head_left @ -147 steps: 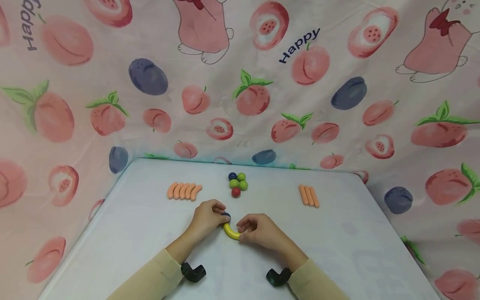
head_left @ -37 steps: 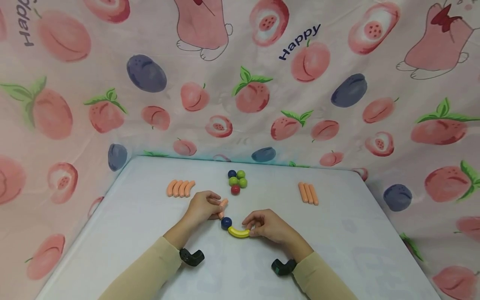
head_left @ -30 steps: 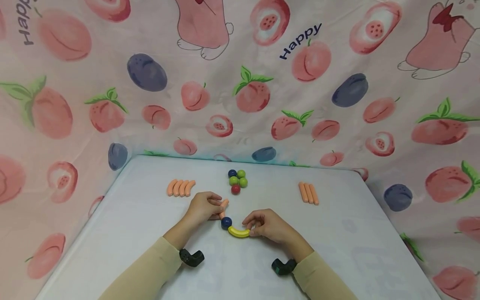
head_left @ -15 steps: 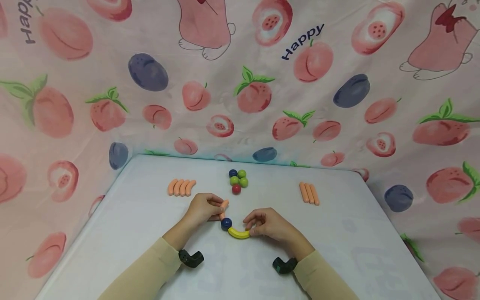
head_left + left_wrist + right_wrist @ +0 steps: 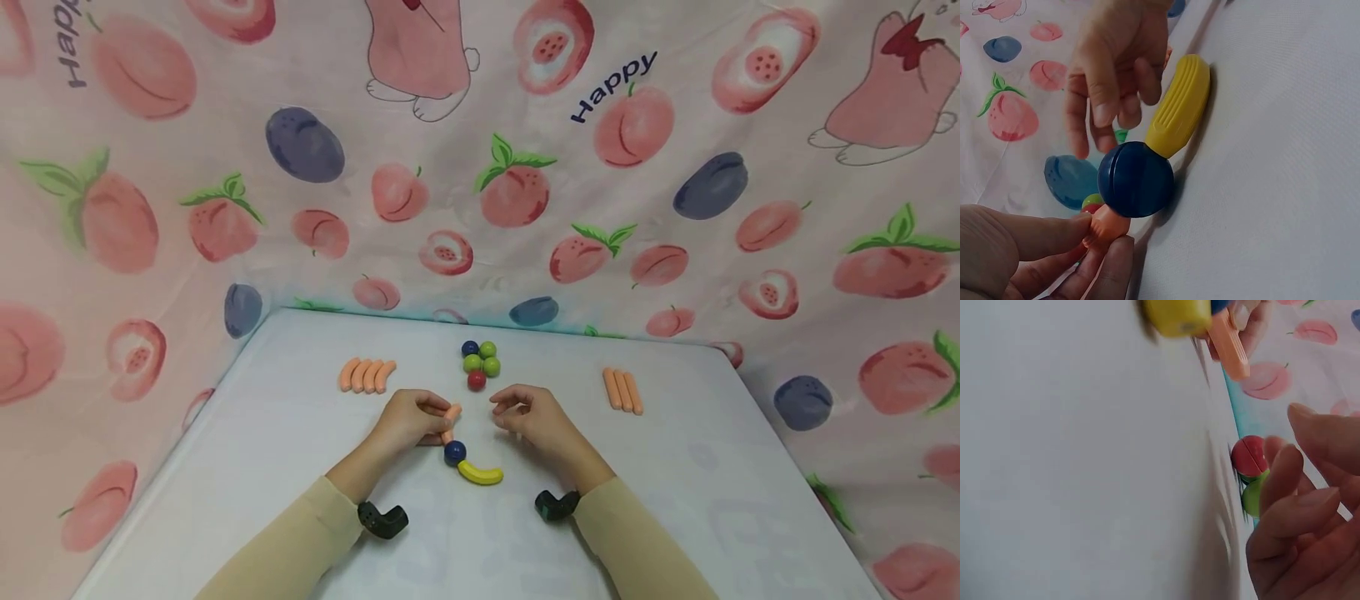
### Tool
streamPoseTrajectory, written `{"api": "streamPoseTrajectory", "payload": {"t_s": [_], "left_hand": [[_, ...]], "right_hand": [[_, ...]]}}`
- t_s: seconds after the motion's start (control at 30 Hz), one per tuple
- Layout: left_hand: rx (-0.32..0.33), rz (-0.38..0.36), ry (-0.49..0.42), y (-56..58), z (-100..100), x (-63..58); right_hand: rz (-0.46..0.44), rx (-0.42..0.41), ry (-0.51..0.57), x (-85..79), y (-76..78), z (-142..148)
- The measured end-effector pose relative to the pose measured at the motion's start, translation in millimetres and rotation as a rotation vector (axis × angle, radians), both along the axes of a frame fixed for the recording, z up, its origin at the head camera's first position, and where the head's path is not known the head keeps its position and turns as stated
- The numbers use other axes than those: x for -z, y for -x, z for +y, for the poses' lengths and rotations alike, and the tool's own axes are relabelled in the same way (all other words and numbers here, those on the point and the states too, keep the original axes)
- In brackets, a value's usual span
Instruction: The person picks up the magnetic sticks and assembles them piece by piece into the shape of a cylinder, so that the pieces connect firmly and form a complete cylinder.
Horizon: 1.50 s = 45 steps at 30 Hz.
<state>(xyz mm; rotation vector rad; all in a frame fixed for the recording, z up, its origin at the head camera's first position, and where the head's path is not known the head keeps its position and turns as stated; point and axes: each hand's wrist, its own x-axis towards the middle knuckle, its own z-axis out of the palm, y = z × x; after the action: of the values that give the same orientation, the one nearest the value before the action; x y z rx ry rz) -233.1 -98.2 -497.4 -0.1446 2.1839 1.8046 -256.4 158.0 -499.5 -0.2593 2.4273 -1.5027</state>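
Note:
My left hand (image 5: 408, 421) pinches an orange toy sausage (image 5: 452, 412) between thumb and fingers. The sausage's near end meets a dark blue ball (image 5: 454, 453) with a groove cut in it, seen large in the left wrist view. A curved yellow toy banana (image 5: 481, 475) lies on the table with its left end against the ball. My right hand (image 5: 536, 415) is held up to the right of the sausage, fingers loosely bent and holding nothing. In the right wrist view a red ball (image 5: 1249, 456) shows just past the fingers of that hand.
Several curved orange sausages (image 5: 367, 376) lie in a row at the back left. Three straighter ones (image 5: 622, 391) lie at the back right. Between them sit green balls (image 5: 488, 350), a blue ball (image 5: 469, 349) and a red one. Fruit-printed cloth (image 5: 442, 183) rises behind the white table (image 5: 675, 500).
The left hand has gone from the blue ball to a sausage taken from the left row and brought to the ball. The right hand has let go of the banana and moved away from me.

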Motion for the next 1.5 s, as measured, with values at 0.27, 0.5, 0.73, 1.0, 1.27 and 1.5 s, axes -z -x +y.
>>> {"api": "streamPoseTrajectory", "payload": {"t_s": [0.27,0.5,0.73,1.0,1.27,1.5], "left_hand": [[0.012,0.002,0.004,-0.5,-2,-0.6],[0.026,0.009,-0.006,-2.0,-2,0.9],[0.024,0.022,0.001,-1.5,-1,3.4],[0.017,0.024,0.017,-3.0,0,1.1],[0.011,0.019,0.044,-3.9,2,1.1],[0.003,-0.002,0.042,-5.1,2,-1.2]], "right_hand": [[0.031,0.101,-0.023,-3.0,28.0,-19],[0.072,0.064,-0.093,4.5,43.6,-27],[0.092,0.078,-0.128,7.1,48.9,-30],[0.056,0.096,-0.148,5.0,48.7,-36],[0.043,0.005,-0.195,5.6,40.9,-35],[0.064,-0.067,-0.185,5.6,31.4,-36]]}}
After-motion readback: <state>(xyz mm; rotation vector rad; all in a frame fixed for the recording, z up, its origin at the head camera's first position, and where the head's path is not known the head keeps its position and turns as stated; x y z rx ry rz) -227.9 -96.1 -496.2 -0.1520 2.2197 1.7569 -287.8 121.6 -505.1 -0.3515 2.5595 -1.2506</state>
